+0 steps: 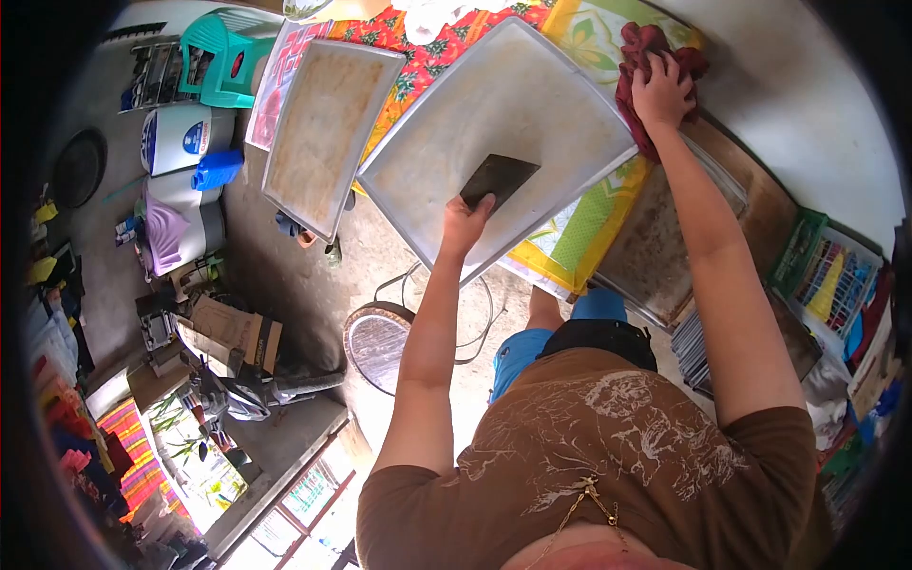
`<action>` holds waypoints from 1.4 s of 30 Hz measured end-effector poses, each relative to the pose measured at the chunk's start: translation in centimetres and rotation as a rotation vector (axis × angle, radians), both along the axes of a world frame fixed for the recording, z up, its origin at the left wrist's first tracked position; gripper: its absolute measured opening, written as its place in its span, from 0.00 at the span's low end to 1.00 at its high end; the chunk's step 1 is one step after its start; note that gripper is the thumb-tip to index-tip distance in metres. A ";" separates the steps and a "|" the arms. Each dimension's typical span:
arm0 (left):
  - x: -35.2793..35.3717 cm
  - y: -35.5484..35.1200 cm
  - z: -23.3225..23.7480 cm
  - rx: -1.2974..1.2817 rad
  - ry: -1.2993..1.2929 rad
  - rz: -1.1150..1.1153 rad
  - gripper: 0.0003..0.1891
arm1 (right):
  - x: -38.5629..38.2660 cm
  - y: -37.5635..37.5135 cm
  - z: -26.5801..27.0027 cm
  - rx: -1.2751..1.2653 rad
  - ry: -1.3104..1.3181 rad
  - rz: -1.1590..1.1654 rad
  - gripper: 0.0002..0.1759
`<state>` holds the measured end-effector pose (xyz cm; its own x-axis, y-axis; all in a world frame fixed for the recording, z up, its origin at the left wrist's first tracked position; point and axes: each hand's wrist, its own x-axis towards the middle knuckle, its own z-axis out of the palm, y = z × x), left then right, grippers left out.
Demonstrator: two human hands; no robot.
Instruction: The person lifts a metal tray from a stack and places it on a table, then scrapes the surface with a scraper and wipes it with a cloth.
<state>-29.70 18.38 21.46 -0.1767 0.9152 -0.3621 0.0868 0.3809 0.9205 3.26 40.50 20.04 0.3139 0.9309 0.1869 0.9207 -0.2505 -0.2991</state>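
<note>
My left hand [467, 224] grips one end of a dark, flat, rectangular scraper [501, 179], thumb on top. The scraper lies over a large baking tray [560, 114], whose surface is dull grey with faint brownish stains. The tray sits at an angle on the table, its near corner reaching past the edge. At the tray's right corner, my right hand [662, 92] has its fingers curled into a crumpled dark red cloth [642, 52]. Left of the large tray rests a second, browner baking tray [328, 128].
Patterned cloths [594, 242] cover the table. A round stool [378, 347] stands below the tray's near corner. More stained trays [646, 256] are on my right, near a basket [836, 280]. To the left are a green plastic chair [228, 62], a blue jug [218, 171] and a cardboard box [233, 332].
</note>
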 end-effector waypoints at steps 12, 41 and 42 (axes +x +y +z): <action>0.5 1.1 -0.7 -0.021 0.147 -0.043 0.09 | 0.0 0.1 -0.2 0.004 0.010 0.000 0.26; 1.6 1.6 -0.8 -0.157 0.351 -0.297 0.13 | 0.2 0.0 -0.4 0.014 -0.007 0.012 0.26; 2.0 1.8 -0.4 -0.099 0.239 -0.209 0.13 | 0.2 0.0 -0.4 0.015 -0.005 0.014 0.26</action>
<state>-27.72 20.22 21.03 -0.0790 0.9032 -0.4219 0.3813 0.4184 0.8244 3.50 40.50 19.63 0.3002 0.9321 0.2026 0.9256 -0.2333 -0.2979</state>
